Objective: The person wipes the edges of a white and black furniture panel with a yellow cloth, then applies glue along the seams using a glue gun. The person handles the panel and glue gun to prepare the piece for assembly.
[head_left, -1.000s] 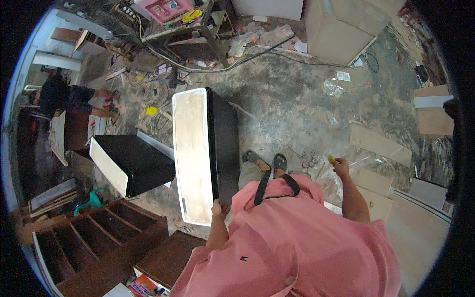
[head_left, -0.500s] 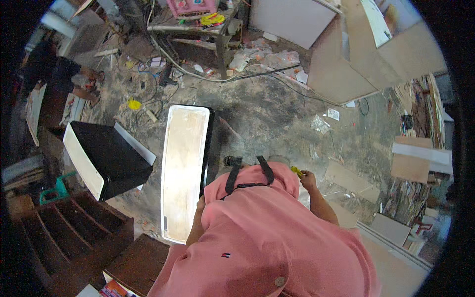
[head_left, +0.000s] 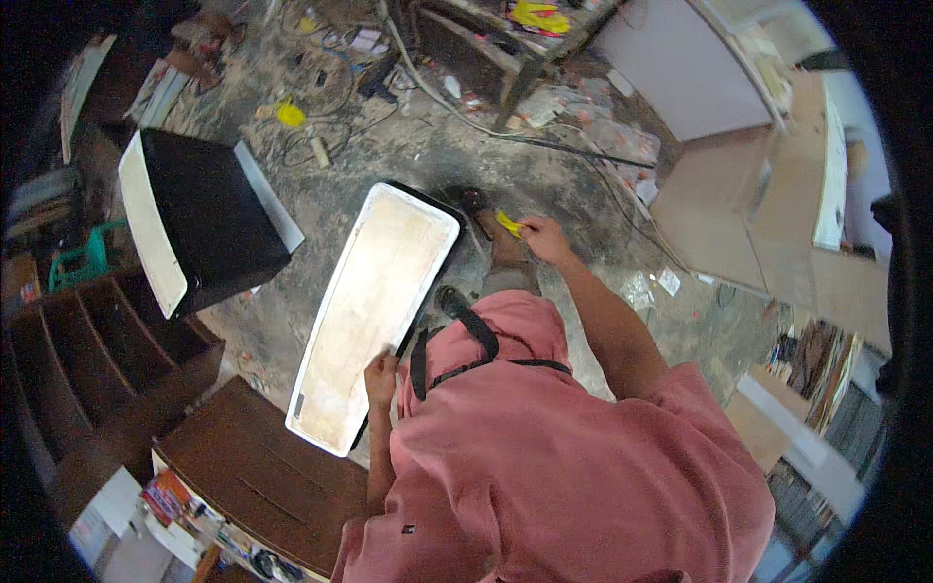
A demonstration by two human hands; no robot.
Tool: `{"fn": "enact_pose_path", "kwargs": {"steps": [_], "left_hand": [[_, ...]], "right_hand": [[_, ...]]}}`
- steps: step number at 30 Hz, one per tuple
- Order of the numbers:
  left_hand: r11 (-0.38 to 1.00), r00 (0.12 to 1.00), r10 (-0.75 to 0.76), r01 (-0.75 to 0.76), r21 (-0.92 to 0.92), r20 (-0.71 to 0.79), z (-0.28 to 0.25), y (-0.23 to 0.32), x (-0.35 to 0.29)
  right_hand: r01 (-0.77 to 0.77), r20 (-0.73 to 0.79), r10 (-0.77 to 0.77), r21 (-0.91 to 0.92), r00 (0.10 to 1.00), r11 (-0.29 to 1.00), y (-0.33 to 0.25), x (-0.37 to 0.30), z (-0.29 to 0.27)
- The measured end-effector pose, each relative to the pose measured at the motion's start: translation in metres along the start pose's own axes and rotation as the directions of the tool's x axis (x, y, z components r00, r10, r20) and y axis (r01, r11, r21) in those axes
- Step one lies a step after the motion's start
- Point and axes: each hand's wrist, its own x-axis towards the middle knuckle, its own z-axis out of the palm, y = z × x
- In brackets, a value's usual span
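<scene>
A long black-sided piece [head_left: 364,311] with a pale, white-bordered, rounded-corner face stands slanted in front of me. My left hand [head_left: 382,377] has its curled fingers at the right edge of that face, gripping it; the fingertips are partly hidden. Out ahead, beyond the far right corner of the piece, my right hand [head_left: 546,239] pinches a small flat yellow piece [head_left: 508,223]. Blur hides what kind of thing this yellow piece is. It is held apart from the pale face, over my leg.
A similar black box [head_left: 209,194] stands at left, near a green plastic stool [head_left: 87,257]. Dark brown shelving [head_left: 87,360] and a brown cabinet [head_left: 267,476] flank me lower left. Large pale panels [head_left: 748,185] lean at right. A cable [head_left: 457,126] crosses the littered floor.
My right hand has swung forward and inward with the yellow piece, from beside my hip to ahead of me. The view has turned, so the long piece now appears slanted.
</scene>
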Motion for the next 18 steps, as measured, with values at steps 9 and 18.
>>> {"fn": "enact_pose_path", "kwargs": {"steps": [9, 18], "left_hand": [[0.938, 0.842, 0.263, -0.109, 0.33, -0.471, 0.009, 0.178, 0.128], [0.846, 0.669, 0.155, 0.29, 0.448, -0.727, 0.068, 0.232, 0.241]], "right_hand": [[0.341, 0.404, -0.386, 0.182, 0.829, 0.922, -0.146, 0.179, 0.105], [0.483, 0.573, -0.36, -0.073, 0.736, 0.872, -0.104, 0.13, 0.057]]}}
